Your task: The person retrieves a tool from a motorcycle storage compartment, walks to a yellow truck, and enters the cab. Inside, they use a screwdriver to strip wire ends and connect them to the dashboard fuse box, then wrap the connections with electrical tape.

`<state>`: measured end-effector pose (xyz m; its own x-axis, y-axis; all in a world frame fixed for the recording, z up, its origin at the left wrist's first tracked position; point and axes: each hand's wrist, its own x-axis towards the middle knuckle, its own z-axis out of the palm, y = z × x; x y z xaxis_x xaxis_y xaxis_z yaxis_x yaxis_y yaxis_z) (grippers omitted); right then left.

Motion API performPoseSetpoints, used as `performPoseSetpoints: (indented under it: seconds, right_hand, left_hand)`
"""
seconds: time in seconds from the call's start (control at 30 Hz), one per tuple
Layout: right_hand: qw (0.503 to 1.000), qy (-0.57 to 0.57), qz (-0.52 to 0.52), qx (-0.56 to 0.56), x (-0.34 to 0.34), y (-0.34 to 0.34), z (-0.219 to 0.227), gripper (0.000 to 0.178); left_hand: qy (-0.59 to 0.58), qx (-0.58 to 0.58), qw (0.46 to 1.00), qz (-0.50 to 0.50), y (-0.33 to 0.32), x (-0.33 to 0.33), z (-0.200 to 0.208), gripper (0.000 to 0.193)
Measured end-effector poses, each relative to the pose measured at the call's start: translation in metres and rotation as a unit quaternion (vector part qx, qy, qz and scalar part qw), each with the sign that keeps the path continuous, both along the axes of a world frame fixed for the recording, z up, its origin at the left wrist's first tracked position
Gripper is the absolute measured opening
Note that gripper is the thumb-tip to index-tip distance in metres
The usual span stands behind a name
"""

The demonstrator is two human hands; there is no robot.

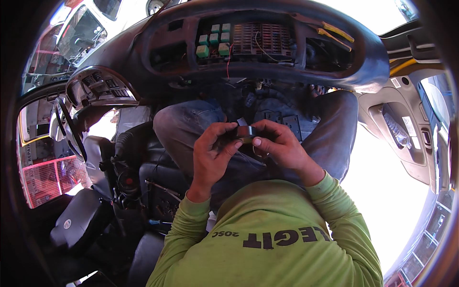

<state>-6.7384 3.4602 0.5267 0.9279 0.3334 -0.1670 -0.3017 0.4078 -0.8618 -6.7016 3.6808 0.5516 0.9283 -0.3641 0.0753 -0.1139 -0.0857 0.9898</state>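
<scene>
At the middle of the frame, the left hand (213,150) pinches one side of a small dark roll (246,132), probably tape, between thumb and fingers. The roll sits between the two hands, above the lap. It looks light, fairly firm around its rim and hard to break; its face is perhaps slightly tacky, so the rim's opposite sides seem the best places to hold. Just right of it, the right hand (284,148) grips the other side, thumb toward the wearer.

Beneath, the bent trouser legs (179,125) offer only a soft, uneven surface. Around them, a red mesh barrier (52,178) shows outside at left, then the steering wheel (71,130), a black seat (79,217) at lower left and a gear lever (126,182). Across the top runs the dark dashboard (373,62), its opening exposing green relays (202,51), rows of fuses (260,36) and, farther right, yellow wiring (337,32). An open door (394,119) stands at right, against glaring light.
</scene>
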Motion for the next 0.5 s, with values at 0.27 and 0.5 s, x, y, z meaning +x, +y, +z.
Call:
performPoseSetpoints:
  seconds: [0.27,0.5]
  right_hand:
    - [0.999,0.031,-0.011,0.026,0.003,0.000,-0.004,0.039]
    - [0.999,0.052,0.010,-0.002,0.003,-0.005,-0.013,0.041]
  left_hand:
    - [-0.010,0.050,0.998,-0.040,-0.001,0.003,0.022,0.026]
    - [-0.042,0.113,0.980,-0.157,0.003,0.018,0.030,0.017]
